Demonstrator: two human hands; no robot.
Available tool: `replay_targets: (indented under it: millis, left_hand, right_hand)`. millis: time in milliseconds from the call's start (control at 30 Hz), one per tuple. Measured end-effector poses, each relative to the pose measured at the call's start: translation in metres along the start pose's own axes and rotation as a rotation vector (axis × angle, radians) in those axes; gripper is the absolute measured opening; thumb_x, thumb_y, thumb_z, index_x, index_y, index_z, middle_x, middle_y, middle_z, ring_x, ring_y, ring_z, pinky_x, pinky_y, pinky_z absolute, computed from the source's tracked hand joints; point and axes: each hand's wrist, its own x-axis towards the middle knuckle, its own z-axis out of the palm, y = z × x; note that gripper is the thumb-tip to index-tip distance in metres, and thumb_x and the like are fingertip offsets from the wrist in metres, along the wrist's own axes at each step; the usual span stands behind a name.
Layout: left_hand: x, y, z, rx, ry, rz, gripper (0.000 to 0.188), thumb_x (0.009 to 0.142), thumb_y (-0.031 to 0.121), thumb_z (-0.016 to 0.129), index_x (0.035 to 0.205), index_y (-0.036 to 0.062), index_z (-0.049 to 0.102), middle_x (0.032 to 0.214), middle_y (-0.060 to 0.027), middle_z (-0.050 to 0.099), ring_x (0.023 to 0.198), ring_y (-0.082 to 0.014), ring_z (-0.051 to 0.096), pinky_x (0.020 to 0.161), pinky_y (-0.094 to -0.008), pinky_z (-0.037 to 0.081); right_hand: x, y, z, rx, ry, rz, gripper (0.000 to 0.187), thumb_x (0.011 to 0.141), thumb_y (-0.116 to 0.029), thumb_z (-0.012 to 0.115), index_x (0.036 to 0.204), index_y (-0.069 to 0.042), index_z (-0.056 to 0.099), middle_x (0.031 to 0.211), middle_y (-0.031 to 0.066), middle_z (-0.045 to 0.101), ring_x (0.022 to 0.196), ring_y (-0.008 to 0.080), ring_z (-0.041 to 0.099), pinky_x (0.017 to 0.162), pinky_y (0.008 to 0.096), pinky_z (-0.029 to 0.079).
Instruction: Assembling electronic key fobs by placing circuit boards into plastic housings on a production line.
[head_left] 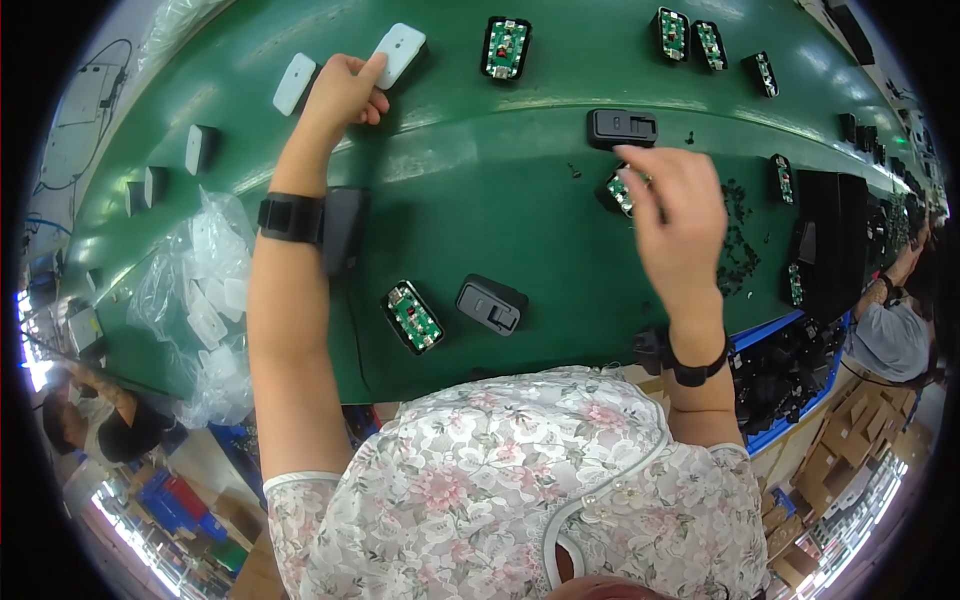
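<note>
My left hand (350,92) is at the far left of the table, its fingers closed at the near left edge of a white-topped black case (401,55). Just left of that hand lies another white-topped case (296,84). My right hand (682,215), slightly blurred, hovers over an open black case with a green circuit board (619,193) and partly hides it. Its thumb and forefinger are apart; whether they touch the case I cannot tell. Behind it lies a closed black case (622,128). Nearer me are an open case with a board (413,317) and a black case (492,304).
Loose small black parts (738,240) lie scattered to the right. Several open cases, one at the far middle (507,48), stand along the green table (500,210). Clear plastic bags of white covers (210,300) are at left; a blue bin (790,375) of black parts is at right.
</note>
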Motion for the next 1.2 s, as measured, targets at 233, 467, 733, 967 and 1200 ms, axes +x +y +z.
replay_targets:
  millis: [233,467,733,967,1200]
  left_hand:
    - [-0.063,0.025,-0.038,0.286,0.492,0.422,0.039,0.090,0.033,0.062,0.109,-0.0007,0.055,0.064,-0.0036,0.059,0.048,-0.0089,0.048,0.046,-0.0217,0.037]
    - [-0.206,-0.026,-0.094,0.223,0.674,0.265,0.022,0.087,0.027,0.064,0.091,0.0055,0.064,0.071,-0.0051,0.065,0.057,-0.0157,0.056,0.054,-0.0276,0.042]
    - [-0.252,-0.145,-0.090,0.633,0.676,0.075,0.026,0.079,0.007,0.066,0.105,0.0080,0.062,0.104,-0.0111,0.062,0.092,-0.0295,0.058,0.078,-0.0373,0.047]
    - [-0.203,-0.155,-0.039,0.874,0.736,0.118,0.041,0.079,0.021,0.069,0.110,0.0005,0.053,0.110,-0.0209,0.053,0.101,-0.0381,0.051,0.085,-0.0428,0.045]
    - [-0.204,-0.171,-0.066,0.903,0.759,0.104,0.018,0.086,0.010,0.058,0.102,-0.0005,0.056,0.095,-0.0197,0.058,0.086,-0.0377,0.058,0.074,-0.0416,0.046]
  right_hand:
    - [0.013,-0.015,0.050,-0.595,-0.331,-0.226,0.014,0.074,-0.012,0.061,0.086,-0.006,0.057,0.080,0.0067,0.053,0.082,0.0227,0.052,0.071,0.0349,0.039]
    - [0.005,-0.004,0.051,-0.506,-0.343,-0.255,0.012,0.076,0.002,0.049,0.087,-0.002,0.052,0.080,0.0113,0.052,0.081,0.0291,0.051,0.072,0.0380,0.040]
    - [0.000,0.012,0.053,-0.508,-0.406,-0.291,0.009,0.083,-0.003,0.054,0.090,0.000,0.052,0.086,0.0123,0.052,0.081,0.0298,0.050,0.071,0.0388,0.041]
    - [-0.001,0.021,0.055,-0.442,-0.405,-0.307,0.016,0.077,-0.008,0.062,0.089,-0.004,0.053,0.083,0.0105,0.053,0.081,0.0301,0.051,0.068,0.0402,0.040]
    - [0.003,0.024,0.055,-0.324,-0.387,-0.291,0.014,0.077,-0.005,0.062,0.087,-0.006,0.052,0.080,0.0082,0.051,0.080,0.0274,0.050,0.069,0.0377,0.038]
